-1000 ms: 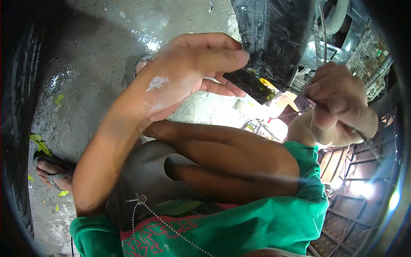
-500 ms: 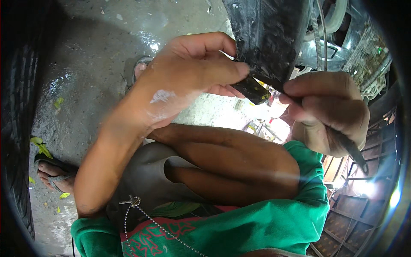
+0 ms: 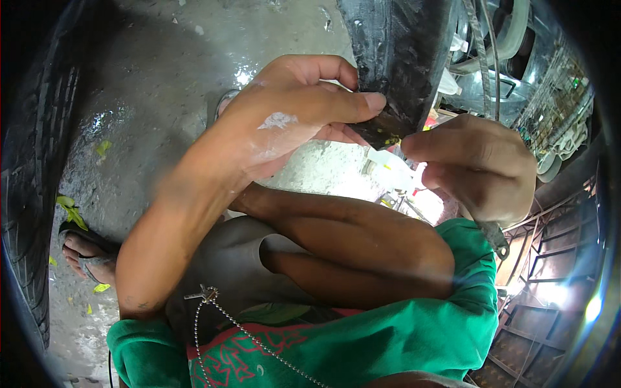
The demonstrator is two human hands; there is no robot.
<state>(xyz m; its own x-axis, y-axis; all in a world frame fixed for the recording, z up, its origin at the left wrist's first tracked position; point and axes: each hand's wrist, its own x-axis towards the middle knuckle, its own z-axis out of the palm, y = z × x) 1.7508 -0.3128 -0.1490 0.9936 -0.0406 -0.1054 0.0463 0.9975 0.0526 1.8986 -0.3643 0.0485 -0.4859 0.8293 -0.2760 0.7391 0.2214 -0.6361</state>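
Note:
My left hand [image 3: 304, 107] pinches a dark, flat piece [image 3: 381, 132] between thumb and fingers. The piece has yellowish flecks near its lower corner. Close by on the right, my right hand [image 3: 482, 168] is closed round a slim, dark tool [image 3: 497, 240]. Only the tool's rear end shows, with a small hole in it; its front end is hidden behind my fingers. My right fingertips are at the piece's right corner, and I cannot tell whether they touch it. Beyond both hands stands a large black, scuffed, rubber-like surface [image 3: 407, 52].
A tyre [image 3: 26, 226] runs along the left edge. The wet concrete floor [image 3: 149, 71] has several yellow-green leaves [image 3: 71, 212]. At the upper right are a wire basket [image 3: 559, 90] and hanging cables [image 3: 482, 58]. My bent leg [image 3: 362, 242] is below my hands.
My right hand has moved left and slightly down, nearer my left thumb, and its tool has turned steeper, with less of it showing. My left hand has shifted slightly right.

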